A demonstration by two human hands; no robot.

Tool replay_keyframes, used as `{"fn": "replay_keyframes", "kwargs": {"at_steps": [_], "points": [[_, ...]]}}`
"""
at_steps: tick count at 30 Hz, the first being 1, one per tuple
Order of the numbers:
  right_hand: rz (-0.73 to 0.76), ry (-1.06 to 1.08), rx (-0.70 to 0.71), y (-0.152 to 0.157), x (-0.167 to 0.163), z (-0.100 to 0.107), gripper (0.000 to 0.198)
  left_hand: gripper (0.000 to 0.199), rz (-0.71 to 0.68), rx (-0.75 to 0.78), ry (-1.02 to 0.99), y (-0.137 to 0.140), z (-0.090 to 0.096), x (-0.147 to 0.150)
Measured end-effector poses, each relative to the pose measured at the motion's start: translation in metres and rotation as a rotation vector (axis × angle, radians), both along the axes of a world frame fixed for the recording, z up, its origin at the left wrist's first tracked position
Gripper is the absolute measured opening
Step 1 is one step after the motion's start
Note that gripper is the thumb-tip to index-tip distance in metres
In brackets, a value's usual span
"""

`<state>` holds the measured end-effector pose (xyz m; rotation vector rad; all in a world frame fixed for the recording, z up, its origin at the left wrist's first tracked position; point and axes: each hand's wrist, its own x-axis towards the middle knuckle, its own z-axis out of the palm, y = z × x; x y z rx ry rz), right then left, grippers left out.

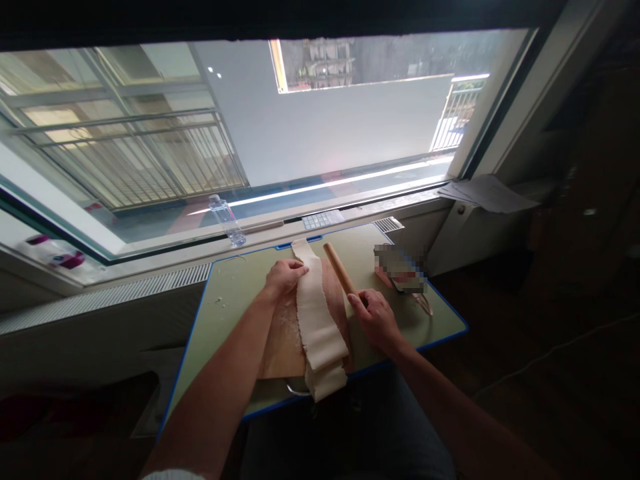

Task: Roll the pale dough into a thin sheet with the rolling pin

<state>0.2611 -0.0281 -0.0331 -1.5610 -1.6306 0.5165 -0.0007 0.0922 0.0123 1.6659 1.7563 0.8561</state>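
A long, pale sheet of dough (317, 307) with ragged edges runs lengthwise over a wooden board (283, 357). Its near end is folded and hangs past the board's front edge, while the far end reaches beyond the board. My left hand (286, 275) pinches the dough's left edge near the far end, thumb and fingers together. In my right hand (375, 317) is a wooden rolling pin (341, 270), gripped at its near end and angled away to the left. The pin is to the right of the dough. White flour dusts the board's left part.
The small folding table (230, 320) has a blue rim. A pixelated item (400, 268) with a looped strap lies at its right. On the windowsill stand a clear plastic bottle (227, 220) and a white keyboard-like pad (321, 219). Papers (487, 193) lie at the right.
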Motion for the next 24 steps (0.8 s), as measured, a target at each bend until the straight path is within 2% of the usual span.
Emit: {"fn": "replay_keyframes", "kwargs": {"at_steps": [5,9,12,15,18,24], "points": [[0.003,0.005,-0.003,0.000,0.001,0.000,0.045,0.022,-0.097,-0.133,-0.072,-0.024,0.003,0.004],[0.007,0.012,-0.013,-0.001,0.001,0.001,0.046,0.030,-0.122,-0.112,-0.450,-0.032,0.013,0.011],[0.007,0.010,-0.011,-0.001,0.001,0.002,0.048,0.036,-0.058,-0.086,-0.690,-0.025,0.019,0.016],[-0.001,0.003,-0.013,-0.002,0.001,0.003,0.048,0.035,0.081,-0.052,-0.711,-0.009,0.017,0.018],[-0.001,0.006,-0.019,-0.002,0.002,0.004,0.048,0.030,0.154,-0.036,-0.671,0.010,0.012,0.017],[0.025,0.003,-0.049,0.001,0.005,0.008,0.046,0.033,0.094,-0.080,-0.648,0.028,0.015,0.012]]}}
